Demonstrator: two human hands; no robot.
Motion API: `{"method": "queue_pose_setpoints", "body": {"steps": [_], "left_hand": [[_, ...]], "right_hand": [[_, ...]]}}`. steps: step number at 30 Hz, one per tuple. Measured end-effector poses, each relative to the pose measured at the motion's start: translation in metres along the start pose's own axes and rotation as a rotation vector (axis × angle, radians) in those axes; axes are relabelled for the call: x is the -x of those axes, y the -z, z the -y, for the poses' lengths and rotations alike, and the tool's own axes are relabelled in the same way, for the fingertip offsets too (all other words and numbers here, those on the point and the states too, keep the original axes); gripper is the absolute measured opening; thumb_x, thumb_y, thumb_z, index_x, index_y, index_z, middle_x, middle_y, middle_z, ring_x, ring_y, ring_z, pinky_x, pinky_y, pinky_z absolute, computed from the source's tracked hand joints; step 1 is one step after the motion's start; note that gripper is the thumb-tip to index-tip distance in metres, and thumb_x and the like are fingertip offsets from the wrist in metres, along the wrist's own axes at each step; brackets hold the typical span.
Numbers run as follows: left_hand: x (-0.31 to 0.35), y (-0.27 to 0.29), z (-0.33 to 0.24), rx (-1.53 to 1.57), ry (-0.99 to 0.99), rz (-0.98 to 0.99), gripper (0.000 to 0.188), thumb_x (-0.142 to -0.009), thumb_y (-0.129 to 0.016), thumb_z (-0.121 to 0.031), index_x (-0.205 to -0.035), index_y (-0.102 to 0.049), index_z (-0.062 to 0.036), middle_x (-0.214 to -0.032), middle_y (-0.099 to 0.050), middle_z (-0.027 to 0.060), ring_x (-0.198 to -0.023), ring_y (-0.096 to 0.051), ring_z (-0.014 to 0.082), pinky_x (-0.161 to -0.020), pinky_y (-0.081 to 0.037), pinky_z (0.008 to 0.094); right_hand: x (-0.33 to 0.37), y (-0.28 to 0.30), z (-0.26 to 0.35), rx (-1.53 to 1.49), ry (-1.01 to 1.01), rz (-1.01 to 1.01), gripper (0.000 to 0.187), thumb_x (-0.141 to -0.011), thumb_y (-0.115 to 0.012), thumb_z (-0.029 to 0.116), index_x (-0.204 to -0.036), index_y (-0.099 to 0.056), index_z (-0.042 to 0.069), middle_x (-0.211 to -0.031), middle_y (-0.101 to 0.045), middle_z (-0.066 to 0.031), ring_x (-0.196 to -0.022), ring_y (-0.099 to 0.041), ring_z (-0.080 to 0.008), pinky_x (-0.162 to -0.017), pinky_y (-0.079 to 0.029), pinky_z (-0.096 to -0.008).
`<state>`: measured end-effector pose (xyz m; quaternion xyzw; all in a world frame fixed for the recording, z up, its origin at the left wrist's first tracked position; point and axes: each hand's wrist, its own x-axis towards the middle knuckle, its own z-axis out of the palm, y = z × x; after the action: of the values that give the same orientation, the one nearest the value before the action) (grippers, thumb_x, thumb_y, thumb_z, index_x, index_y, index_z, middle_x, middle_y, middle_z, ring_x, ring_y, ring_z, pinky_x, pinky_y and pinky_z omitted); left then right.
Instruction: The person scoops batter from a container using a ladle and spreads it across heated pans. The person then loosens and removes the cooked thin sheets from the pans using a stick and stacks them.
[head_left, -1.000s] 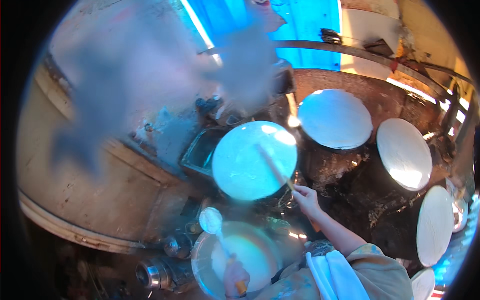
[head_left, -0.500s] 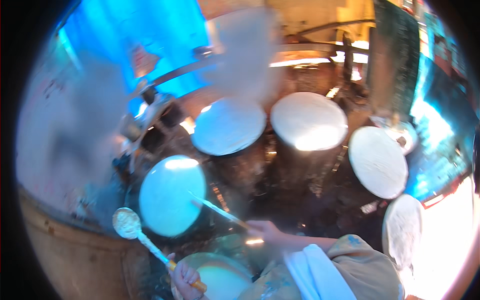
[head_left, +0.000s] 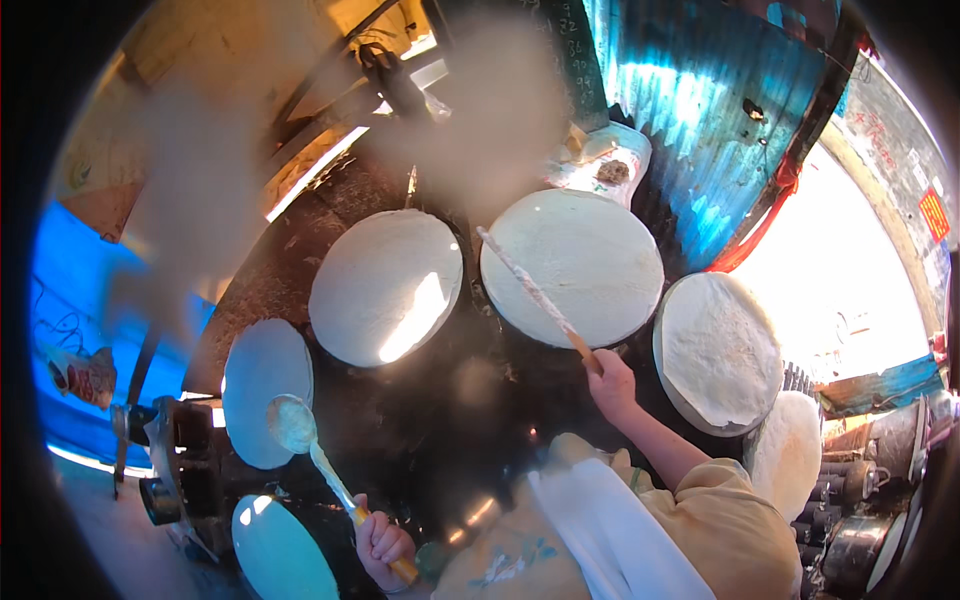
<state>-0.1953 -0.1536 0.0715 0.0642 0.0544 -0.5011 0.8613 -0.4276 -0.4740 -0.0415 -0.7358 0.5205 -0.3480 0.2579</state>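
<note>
My right hand [head_left: 611, 386] is wrapped round the wooden end of a long thin spatula [head_left: 535, 293] whose blade is coated white. It reaches across a round pan covered in white batter [head_left: 590, 255], its tip at that pan's left rim. A ladle [head_left: 292, 424] caked in white, with a yellow handle, is gripped in my left hand [head_left: 384, 547]. The ladle's bowl hangs in front of a smaller-looking white round [head_left: 262, 370] on the left; whether they touch I cannot tell. Another white round [head_left: 375, 280] lies between these two.
More white-covered rounds stand in an arc: one at right [head_left: 720, 350], one beside my sleeve [head_left: 785, 450], one at lower left [head_left: 280, 555]. Behind is a white container [head_left: 635, 150] and a corrugated blue sheet [head_left: 690, 95]. Blurred grey smudges cover parts of the upper view.
The view has swung to the right. My right hand has carried the spatula from the left round to one farther right in the arc. The ladle stays in my left hand.
</note>
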Motion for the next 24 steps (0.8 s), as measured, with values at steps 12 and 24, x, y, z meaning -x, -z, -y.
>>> {"method": "queue_pose_setpoints", "body": {"steps": [12, 24], "left_hand": [[-0.071, 0.004, 0.029, 0.026, 0.364, -0.043, 0.034, -0.095, -0.031, -0.010, -0.128, -0.037, -0.0041, -0.059, -0.033, -0.0002, -0.042, -0.036, 0.0032, -0.040, -0.037, 0.0179], [-0.069, 0.013, 0.058, 0.000, 0.630, -0.043, 0.032, -0.095, -0.031, -0.011, -0.126, -0.037, -0.0055, -0.060, -0.035, -0.0003, -0.043, -0.037, 0.0021, -0.041, -0.038, 0.0176]], "right_hand": [[-0.026, 0.068, -0.095, 0.556, -0.482, -0.142, 0.017, -0.072, -0.060, 0.021, -0.076, -0.056, 0.005, -0.084, -0.061, -0.0157, -0.081, -0.060, -0.0326, -0.071, -0.047, -0.0411], [-0.051, 0.283, -0.084, 0.401, -0.567, -0.664, 0.023, -0.077, -0.055, 0.022, -0.077, -0.063, 0.000, -0.075, -0.062, -0.0203, -0.075, -0.062, -0.0336, -0.068, -0.047, -0.0402]]}}
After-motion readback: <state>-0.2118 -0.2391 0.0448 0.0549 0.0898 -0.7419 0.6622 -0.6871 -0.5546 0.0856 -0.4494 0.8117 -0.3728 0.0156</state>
